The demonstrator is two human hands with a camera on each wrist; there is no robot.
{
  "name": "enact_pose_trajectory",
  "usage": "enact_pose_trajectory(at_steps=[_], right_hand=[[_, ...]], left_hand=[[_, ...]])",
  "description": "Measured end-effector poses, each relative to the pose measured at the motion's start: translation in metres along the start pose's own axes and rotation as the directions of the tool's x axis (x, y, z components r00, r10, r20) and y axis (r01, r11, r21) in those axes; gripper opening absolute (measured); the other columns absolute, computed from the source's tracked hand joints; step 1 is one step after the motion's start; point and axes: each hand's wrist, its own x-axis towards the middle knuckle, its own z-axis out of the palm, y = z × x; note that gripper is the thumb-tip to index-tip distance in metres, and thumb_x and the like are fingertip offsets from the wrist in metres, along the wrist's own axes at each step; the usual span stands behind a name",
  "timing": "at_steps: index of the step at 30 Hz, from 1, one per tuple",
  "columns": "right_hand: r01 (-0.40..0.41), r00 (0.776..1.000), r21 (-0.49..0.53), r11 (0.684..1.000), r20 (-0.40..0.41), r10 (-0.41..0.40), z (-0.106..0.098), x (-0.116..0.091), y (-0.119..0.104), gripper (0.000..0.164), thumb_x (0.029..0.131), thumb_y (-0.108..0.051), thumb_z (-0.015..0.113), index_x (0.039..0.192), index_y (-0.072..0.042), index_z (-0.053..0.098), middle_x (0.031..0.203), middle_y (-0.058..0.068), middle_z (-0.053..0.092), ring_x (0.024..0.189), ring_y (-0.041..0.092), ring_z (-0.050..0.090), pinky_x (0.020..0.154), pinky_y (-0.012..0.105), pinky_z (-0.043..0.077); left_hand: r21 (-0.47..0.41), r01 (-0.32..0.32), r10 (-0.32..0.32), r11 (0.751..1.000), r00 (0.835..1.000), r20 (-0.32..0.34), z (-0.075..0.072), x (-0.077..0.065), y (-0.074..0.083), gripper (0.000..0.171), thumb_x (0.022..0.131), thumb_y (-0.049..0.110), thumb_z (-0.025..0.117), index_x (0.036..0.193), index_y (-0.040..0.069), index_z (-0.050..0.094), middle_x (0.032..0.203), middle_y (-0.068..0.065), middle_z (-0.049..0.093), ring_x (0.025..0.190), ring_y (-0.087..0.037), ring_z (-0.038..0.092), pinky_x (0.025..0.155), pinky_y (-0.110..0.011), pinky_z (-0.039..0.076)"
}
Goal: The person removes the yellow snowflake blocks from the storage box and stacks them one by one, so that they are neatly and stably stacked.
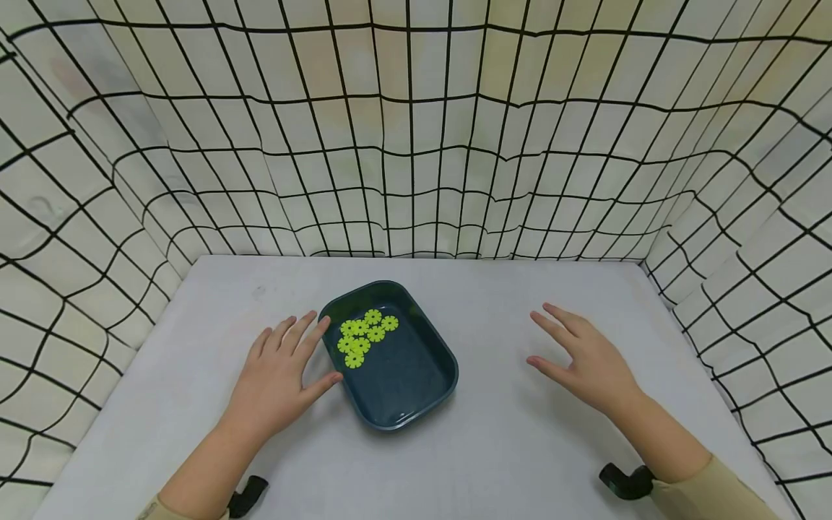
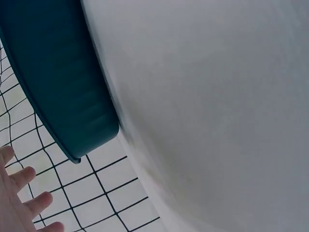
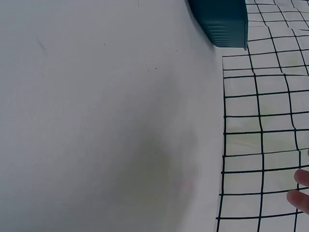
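Observation:
A dark teal rectangular tray [image 1: 406,383] sits slightly turned on the white table, left of centre in the head view. Several yellow-green flower-shaped discs [image 1: 360,328] lie grouped at its left and far side. My left hand [image 1: 276,383] is at the tray's left edge with fingers spread; whether it touches the rim I cannot tell. To the right of the tray, apart from it, my right hand [image 1: 588,365] hovers over the table with its fingers extended and nothing held. The left wrist view shows the tray's outer side [image 2: 63,87] near the left fingers [image 2: 21,179].
The white table [image 1: 500,448] is bounded at the back and sides by white walls with a black grid net [image 1: 409,152]. A black bent piece shows at each wrist, by the left sleeve [image 1: 248,497] and the right sleeve [image 1: 627,482].

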Motion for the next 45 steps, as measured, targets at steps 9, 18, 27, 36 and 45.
enact_pose_trajectory(at_steps=[9, 18, 27, 36, 45], right_hand=[[-0.087, 0.996, 0.111, 0.990, 0.028, 0.085, 0.007, 0.015, -0.012, 0.066, 0.084, -0.054, 0.074, 0.140, -0.024, 0.058, 0.139, 0.002, 0.057, 0.123, 0.027, 0.055, 0.094, 0.050, 0.048], [-0.122, 0.991, 0.194, 0.973, 0.070, 0.110, 0.013, 0.038, -0.027, 0.063, 0.083, -0.049, 0.078, 0.138, -0.026, 0.060, 0.128, -0.002, 0.063, 0.089, 0.021, 0.068, 0.073, 0.037, 0.054], [-0.093, 0.994, 0.264, 0.960, 0.078, 0.075, 0.022, 0.063, -0.039, 0.061, 0.083, -0.050, 0.077, 0.137, -0.027, 0.061, 0.124, -0.008, 0.063, 0.086, 0.009, 0.065, 0.072, 0.028, 0.053], [-0.082, 0.990, 0.301, 0.950, 0.130, 0.045, 0.025, 0.095, -0.060, 0.061, 0.084, -0.052, 0.075, 0.138, -0.028, 0.061, 0.122, -0.011, 0.064, 0.091, 0.008, 0.063, 0.067, 0.026, 0.051], [-0.082, 0.984, 0.332, 0.940, 0.176, 0.024, 0.019, 0.119, -0.076, 0.062, 0.083, -0.053, 0.075, 0.138, -0.029, 0.060, 0.124, -0.008, 0.064, 0.094, 0.012, 0.062, 0.072, 0.030, 0.049]], left_hand=[[-0.117, 0.083, -0.072, 0.990, 0.993, 0.091, 0.002, 0.001, 0.004, 0.089, 0.089, 0.064, 0.061, 0.158, 0.022, 0.026, 0.147, -0.017, 0.043, 0.131, -0.041, 0.043, 0.099, -0.062, 0.037], [-0.251, 0.197, -0.142, 0.948, 0.965, 0.220, 0.004, 0.003, 0.003, 0.092, 0.089, 0.062, 0.062, 0.160, 0.025, 0.019, 0.144, -0.019, 0.046, 0.123, -0.039, 0.053, 0.088, -0.058, 0.048], [-0.369, 0.289, -0.155, 0.884, 0.924, 0.350, 0.012, 0.009, -0.001, 0.093, 0.090, 0.065, 0.058, 0.161, 0.027, 0.011, 0.137, -0.017, 0.049, 0.105, -0.029, 0.060, 0.073, -0.044, 0.052], [-0.455, 0.340, -0.126, 0.823, 0.891, 0.437, 0.014, 0.014, 0.001, 0.099, 0.091, 0.059, 0.062, 0.161, 0.018, 0.005, 0.132, -0.018, 0.047, 0.088, -0.018, 0.054, 0.068, -0.032, 0.046], [-0.472, 0.373, -0.121, 0.799, 0.868, 0.481, 0.019, 0.014, 0.001, 0.104, 0.090, 0.058, 0.064, 0.161, 0.017, 0.001, 0.133, -0.020, 0.046, 0.086, -0.019, 0.054, 0.067, -0.033, 0.046]])
